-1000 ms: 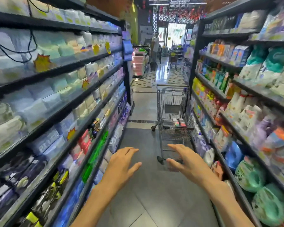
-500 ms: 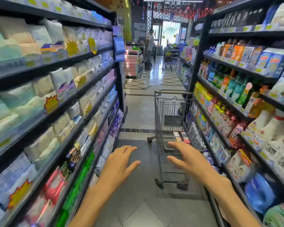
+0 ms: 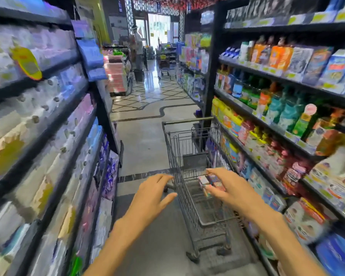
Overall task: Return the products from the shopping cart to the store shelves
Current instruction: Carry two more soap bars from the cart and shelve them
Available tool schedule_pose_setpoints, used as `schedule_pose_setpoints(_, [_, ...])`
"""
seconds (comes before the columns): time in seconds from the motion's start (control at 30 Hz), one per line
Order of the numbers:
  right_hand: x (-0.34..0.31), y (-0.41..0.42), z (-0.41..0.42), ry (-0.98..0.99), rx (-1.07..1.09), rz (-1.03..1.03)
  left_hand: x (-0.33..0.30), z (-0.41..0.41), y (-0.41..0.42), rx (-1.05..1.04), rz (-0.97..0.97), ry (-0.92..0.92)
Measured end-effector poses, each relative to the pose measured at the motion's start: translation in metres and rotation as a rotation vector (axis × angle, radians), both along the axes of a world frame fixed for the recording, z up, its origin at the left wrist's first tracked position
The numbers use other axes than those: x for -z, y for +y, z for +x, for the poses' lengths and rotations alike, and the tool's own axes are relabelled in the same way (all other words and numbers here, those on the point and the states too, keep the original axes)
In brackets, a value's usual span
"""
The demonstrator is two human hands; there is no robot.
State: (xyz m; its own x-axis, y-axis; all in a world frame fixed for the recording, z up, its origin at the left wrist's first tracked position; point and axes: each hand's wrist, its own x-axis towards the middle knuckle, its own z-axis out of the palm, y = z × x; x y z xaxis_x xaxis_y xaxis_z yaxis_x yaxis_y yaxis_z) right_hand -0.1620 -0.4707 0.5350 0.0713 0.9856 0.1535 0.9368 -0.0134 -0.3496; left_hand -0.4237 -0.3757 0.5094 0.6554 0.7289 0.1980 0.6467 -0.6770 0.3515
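A grey wire shopping cart [image 3: 174, 148] stands in the aisle, close against the right-hand shelves [image 3: 271, 134]. A few small colourful boxes [image 3: 205, 181] lie in its basket. My left hand [image 3: 151, 194] is open, fingers spread, just left of the cart's near left rim and not touching it. My right hand [image 3: 227, 189] is open over the basket, fingers stretched towards the boxes; I cannot tell whether it touches them. Both forearms reach in from the bottom edge.
Left shelves [image 3: 48, 136] hold packs of tissue and paper goods. Right shelves carry bottles, boxes and pouches. The aisle floor [image 3: 145, 140] runs ahead to a crossing, where a person [image 3: 137, 50] stands beside a pink stacked display [image 3: 116, 76]; another cart [image 3: 164, 64] stands farther back.
I have come closer to the cart, which now fills the middle of the view. Both hands have moved forward; the right one now hangs over the basket.
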Motion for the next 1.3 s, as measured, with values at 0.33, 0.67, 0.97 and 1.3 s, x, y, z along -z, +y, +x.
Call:
schedule_pose_setpoints(0.33, [0.022, 0.173, 0.127, 0.051, 0.211, -0.016, 0.015, 0.141, 0.227, 0.209, 0.008, 0.050])
schedule_pose_setpoints(0.67, [0.036, 0.273, 0.215, 0.076, 0.497, -0.084, 0.039, 0.295, 0.386, 0.501, -0.018, 0.091])
schedule_pose_setpoints(0.97, [0.101, 0.331, 0.258, 0.227, 0.891, -0.190, 0.125, 0.431, 0.509, 0.771, -0.173, 0.246])
schedule_pose_setpoints(1.3, [0.204, 0.368, 0.254, 0.484, 1.126, -0.257, 0.269, 0.484, 0.557, 0.695, -0.500, 0.422])
